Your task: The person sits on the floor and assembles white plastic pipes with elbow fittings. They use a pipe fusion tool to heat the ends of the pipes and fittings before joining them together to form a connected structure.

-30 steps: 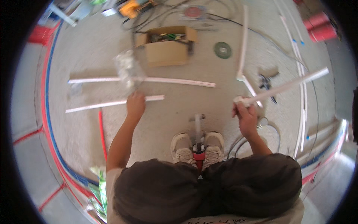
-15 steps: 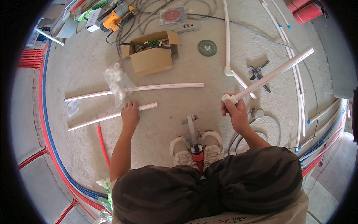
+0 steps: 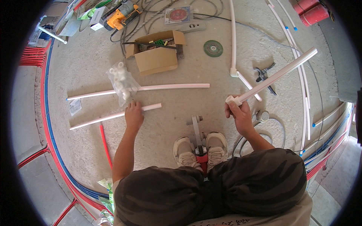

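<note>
My right hand (image 3: 240,116) is closed around the lower end of a white plastic pipe (image 3: 279,78), by a white elbow fitting (image 3: 232,100) at that end. The pipe slants up to the far right. On the left, my left hand (image 3: 134,116) has its fingers wrapped over a shorter white pipe (image 3: 98,121) lying on the floor; the grasped stretch is hidden. Just beyond its fingertips, a clear bag of white fittings (image 3: 122,82) rests across a longer white pipe (image 3: 175,86).
Between my shoes stands a red-handled tool (image 3: 201,154). Farther off are a cardboard box (image 3: 157,62) of small parts, a green disc (image 3: 213,48), a black clamp-like tool (image 3: 265,77) and a yellow power tool (image 3: 121,17). Long white pipes (image 3: 302,92) line the right; a red pipe (image 3: 105,145) lies left.
The whole view has shifted slightly, with floor items appearing a little farther right. Both hands keep their holds, and the pipes show no clear movement of their own.
</note>
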### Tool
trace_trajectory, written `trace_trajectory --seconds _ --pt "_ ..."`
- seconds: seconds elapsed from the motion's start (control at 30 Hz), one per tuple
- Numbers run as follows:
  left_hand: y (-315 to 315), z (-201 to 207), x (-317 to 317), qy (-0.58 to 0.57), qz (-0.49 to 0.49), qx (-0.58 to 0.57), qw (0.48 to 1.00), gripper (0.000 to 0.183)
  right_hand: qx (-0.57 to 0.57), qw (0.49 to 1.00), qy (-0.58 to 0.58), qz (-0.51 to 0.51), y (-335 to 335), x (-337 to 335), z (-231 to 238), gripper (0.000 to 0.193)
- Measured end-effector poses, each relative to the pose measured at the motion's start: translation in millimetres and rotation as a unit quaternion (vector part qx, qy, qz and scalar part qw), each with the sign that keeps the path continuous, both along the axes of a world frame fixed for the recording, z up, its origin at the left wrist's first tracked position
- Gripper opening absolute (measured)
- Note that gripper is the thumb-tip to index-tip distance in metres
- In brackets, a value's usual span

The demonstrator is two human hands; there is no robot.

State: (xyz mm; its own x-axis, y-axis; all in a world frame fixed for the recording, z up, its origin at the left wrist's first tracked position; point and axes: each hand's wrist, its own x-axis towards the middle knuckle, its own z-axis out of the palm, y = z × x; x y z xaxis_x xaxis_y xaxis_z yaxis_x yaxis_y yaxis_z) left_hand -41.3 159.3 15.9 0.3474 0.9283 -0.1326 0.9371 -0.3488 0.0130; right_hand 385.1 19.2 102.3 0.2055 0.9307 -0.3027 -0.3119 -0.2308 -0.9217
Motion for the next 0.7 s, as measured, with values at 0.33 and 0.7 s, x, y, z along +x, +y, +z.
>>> trace_trajectory --seconds 0.33,0.7 --pt "1.1 -0.8 -0.4 0.0 -0.002 0.009 1.0 0.026 -0.01 1.0 -0.006 0.001 -0.7 -0.3 -1.9 0.022" --pt "-0.1 -2.2 -0.9 -0.012 0.004 0.01 1.0 0.026 0.01 1.0 -0.016 0.009 -2.2 -0.4 -11.2 0.027"
